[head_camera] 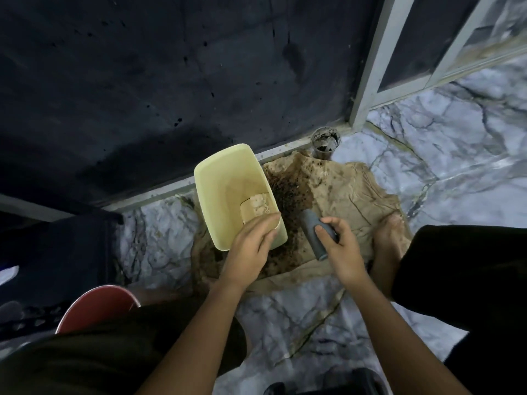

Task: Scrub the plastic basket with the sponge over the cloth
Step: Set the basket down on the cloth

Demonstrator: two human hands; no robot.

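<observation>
Head view: left hand (251, 246) gripping near rim of light, stiff pale yellow plastic basket (228, 183), tilting over stained brown cloth's (342, 189) left edge. Right hand (342, 246) squeezing soft grey rolled sponge (313, 235). Probably slippery; holding rim firmly.

Your left hand (251, 246) grips the near rim of the pale yellow plastic basket (228, 178), tilted over the soiled tan cloth (342, 189). Your right hand (342, 246) holds a grey sponge (313, 232). Red bucket (94, 303) at lower left; marble floor (427, 143).
</observation>
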